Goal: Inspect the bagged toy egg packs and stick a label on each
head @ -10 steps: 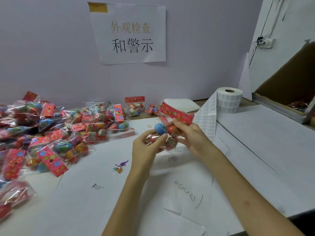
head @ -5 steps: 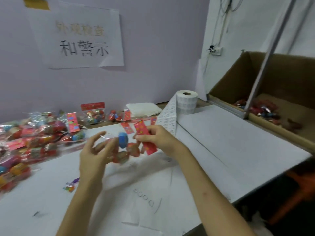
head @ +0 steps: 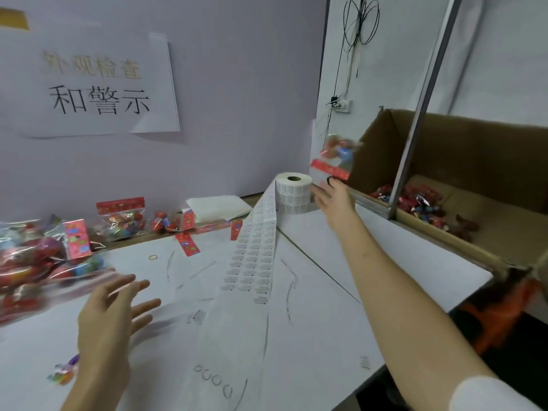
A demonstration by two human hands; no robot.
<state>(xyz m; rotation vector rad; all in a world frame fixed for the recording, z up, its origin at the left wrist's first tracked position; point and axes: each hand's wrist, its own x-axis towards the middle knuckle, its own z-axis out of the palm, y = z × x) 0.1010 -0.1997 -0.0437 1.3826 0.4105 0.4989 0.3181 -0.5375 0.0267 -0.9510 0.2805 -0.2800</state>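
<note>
I see one bagged egg pack (head: 336,157), blurred, red header card lowest, in the air before the cardboard box (head: 474,149). More packs (head: 35,262) lie heaped at far left. The white label roll (head: 293,192) stands upright, its strip (head: 255,256) trailing towards me.

Lilac wall (head: 237,99), white tabletop (head: 370,247)

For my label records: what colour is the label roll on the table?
The label roll is white with small dark print, seen best in the head view.
</note>
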